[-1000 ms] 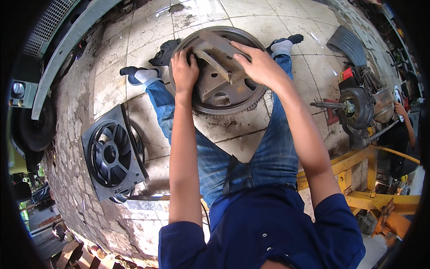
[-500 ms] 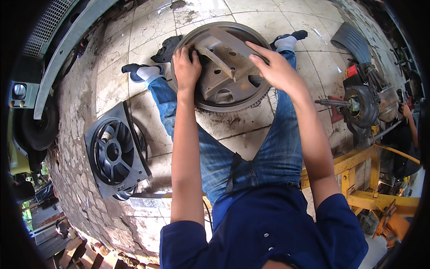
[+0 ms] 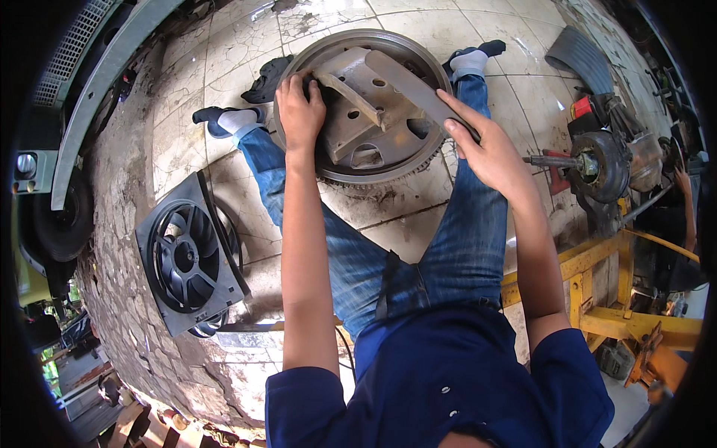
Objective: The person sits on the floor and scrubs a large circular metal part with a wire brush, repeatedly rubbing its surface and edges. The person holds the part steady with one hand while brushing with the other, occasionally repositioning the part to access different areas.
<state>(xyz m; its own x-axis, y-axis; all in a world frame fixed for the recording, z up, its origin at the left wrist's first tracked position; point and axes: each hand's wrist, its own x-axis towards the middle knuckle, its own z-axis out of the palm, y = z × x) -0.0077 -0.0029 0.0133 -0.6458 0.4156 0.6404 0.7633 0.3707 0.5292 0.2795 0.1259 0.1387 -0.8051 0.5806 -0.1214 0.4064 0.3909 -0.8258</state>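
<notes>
A large round flywheel (image 3: pixel 358 179) with a toothed edge lies on the floor between my legs. On it rests a rusty metal bracket (image 3: pixel 345 97) with a raised rib and round holes. My left hand (image 3: pixel 301 116) is closed over the bracket's left end, fingers bent around its edge; the thumb side touches the rib. My right hand (image 3: pixel 485 142) grips the near end of a long flat grey bar (image 3: pixel 407 86) with a rounded far end. The bar slants across the right side of the bracket; whether it touches the metal I cannot tell.
A black radiator fan (image 3: pixel 184 255) in its frame leans at the left. To the right stand a greasy shafted machine part (image 3: pixel 594 168) and a yellow metal frame (image 3: pixel 597 299). A dark cloth (image 3: pixel 267 81) lies beside the flywheel. Another person's arm (image 3: pixel 686 201) shows at far right.
My right hand has drawn the flat bar toward me and to the right, and its rounded end now shows. My left hand stays on the bracket. The whole view has shifted slightly.
</notes>
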